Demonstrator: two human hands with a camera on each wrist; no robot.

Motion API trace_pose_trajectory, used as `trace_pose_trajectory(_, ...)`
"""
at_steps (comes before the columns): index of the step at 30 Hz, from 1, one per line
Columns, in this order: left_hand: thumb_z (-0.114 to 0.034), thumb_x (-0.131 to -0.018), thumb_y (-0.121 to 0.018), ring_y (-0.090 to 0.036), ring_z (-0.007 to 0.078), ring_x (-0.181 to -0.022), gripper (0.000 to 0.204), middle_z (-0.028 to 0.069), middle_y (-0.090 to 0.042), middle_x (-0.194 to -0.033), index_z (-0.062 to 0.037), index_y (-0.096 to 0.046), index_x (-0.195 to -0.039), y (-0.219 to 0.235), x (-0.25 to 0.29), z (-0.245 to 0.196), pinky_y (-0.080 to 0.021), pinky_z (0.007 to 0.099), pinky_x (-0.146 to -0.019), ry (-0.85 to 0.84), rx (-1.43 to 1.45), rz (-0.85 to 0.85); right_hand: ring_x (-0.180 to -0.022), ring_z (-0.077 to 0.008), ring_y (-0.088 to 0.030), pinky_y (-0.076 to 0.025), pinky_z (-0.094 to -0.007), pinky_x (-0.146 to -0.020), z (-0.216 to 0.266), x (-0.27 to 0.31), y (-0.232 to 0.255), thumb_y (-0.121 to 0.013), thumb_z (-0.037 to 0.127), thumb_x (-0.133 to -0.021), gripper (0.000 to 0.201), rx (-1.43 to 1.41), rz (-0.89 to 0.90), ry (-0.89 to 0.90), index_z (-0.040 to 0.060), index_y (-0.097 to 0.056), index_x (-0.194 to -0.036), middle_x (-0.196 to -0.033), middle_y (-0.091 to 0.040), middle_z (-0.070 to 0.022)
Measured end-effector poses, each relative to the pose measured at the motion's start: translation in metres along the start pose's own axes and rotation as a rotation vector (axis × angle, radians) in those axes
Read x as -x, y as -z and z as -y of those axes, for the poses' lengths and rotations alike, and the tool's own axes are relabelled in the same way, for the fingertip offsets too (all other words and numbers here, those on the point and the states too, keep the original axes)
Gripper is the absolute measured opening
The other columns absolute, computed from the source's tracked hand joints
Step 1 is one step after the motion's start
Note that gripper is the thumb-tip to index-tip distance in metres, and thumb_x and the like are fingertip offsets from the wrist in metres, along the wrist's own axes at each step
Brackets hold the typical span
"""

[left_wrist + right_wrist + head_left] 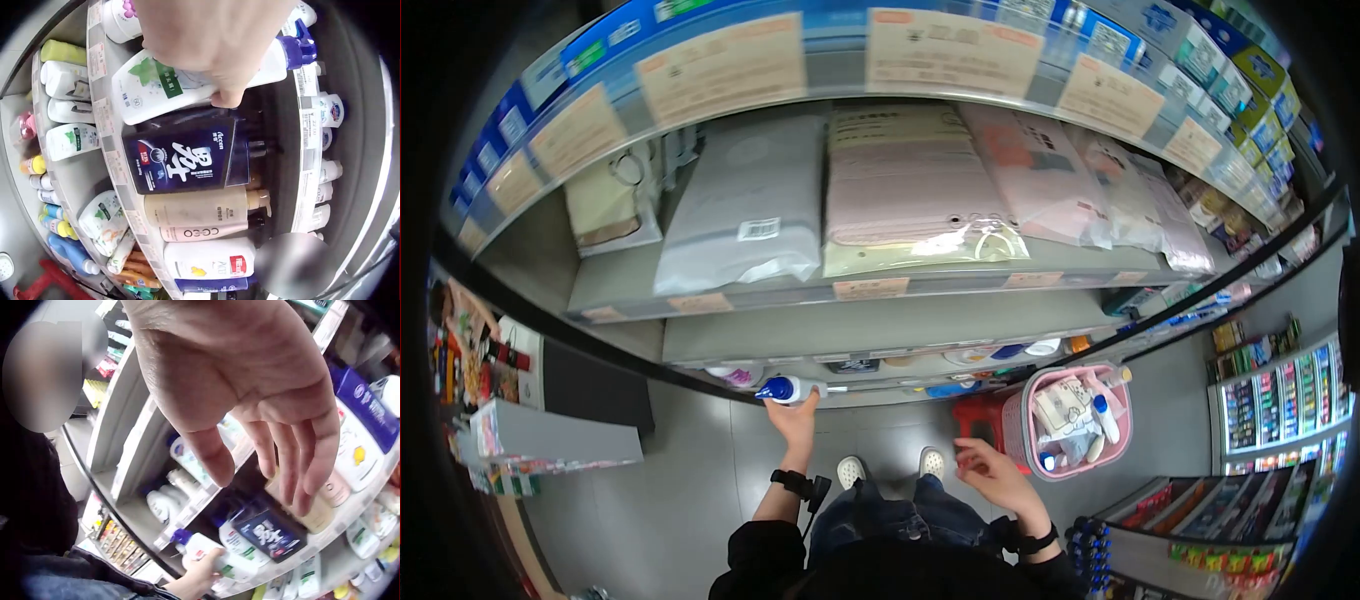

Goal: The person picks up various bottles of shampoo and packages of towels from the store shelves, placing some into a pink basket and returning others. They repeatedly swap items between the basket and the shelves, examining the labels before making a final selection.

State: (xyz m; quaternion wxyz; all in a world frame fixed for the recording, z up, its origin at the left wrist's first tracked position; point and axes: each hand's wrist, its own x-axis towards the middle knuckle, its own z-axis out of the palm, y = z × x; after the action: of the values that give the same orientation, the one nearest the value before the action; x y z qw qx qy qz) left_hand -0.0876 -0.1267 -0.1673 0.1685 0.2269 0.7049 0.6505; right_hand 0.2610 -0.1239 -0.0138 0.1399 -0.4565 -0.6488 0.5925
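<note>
By the left hand (795, 428), a white bottle (145, 87) with a blue pump (299, 51) is gripped at the shelf (102, 87), just beside a dark bottle (181, 156). The right hand (244, 381) is held empty, loosely curled, near a filled pink basket (1017, 432).

Light is moderately bright — plastic packages (920, 190) catch glare; views curve into dark edges — price labels (955, 52) blur.

"Accen", "男士" on dark-blue bottle (181, 156); "60" on held white bottle (147, 87).
</note>
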Motion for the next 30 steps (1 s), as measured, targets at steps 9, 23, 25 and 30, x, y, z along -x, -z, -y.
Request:
trace_pose_trajectory(9, -0.014, -0.060, -0.090, -0.056, 0.0203, -0.100, 0.077, 0.0150, -0.060, -0.110, 0.0073, -0.048, -0.121, -0.028, -0.021, 0.007, -0.044, 0.0314, -0.093, -0.117, -0.247, -0.082, -0.084, -0.0143, -0.062, -0.049, -0.0271, -0.073, -0.050, 0.066, 0.019, -0.065, 0.008, -0.085, 0.043, -0.143, -0.362, -0.205, 0.0055, -0.053, -0.127, -0.102, -0.065, -0.0097)
trace_pose_trajectory(23, -0.006, -0.063, -0.084, -0.055, 0.0299, -0.111, 0.085, 0.0211, -0.054, -0.124, 0.0046, -0.037, -0.134, -0.055, -0.030, 0.019, -0.040, 0.0343, -0.099, -0.195, -0.410, -0.075, -0.082, -0.0129, -0.062, -0.049, -0.0259, -0.073, -0.101, 0.086, 0.066, -0.063, 0.009, -0.085, 0.046, -0.139, -0.542, -0.210, 0.0051, -0.052, -0.130, -0.100, -0.065, -0.0087)
trace_pose_trajectory(25, -0.006, -0.063, -0.085, -0.055, 0.0297, -0.111, 0.086, 0.0209, -0.055, -0.124, 0.0049, -0.037, -0.134, -0.055, -0.031, 0.024, -0.040, 0.0340, -0.098, -0.131, -0.376, -0.096, -0.079, -0.0129, -0.062, -0.049, -0.0266, -0.072, -0.111, 0.088, 0.076, -0.064, 0.013, -0.084, 0.045, -0.110, -0.579, -0.271, 0.0052, -0.054, -0.128, -0.096, -0.066, -0.0088)
trace_pose_trajectory(30, -0.005, -0.061, -0.085, -0.055, 0.0296, -0.110, 0.089, 0.0208, -0.055, -0.122, 0.0048, -0.035, -0.135, -0.060, -0.030, 0.020, -0.041, 0.0343, -0.098, -0.057, -0.354, -0.116, -0.078, -0.0138, -0.062, -0.049, -0.0275, -0.070, -0.163, 0.086, 0.106, -0.066, 0.015, -0.083, 0.045, -0.075, -0.629, -0.305, 0.0045, -0.056, -0.125, -0.092, -0.067, -0.0097)
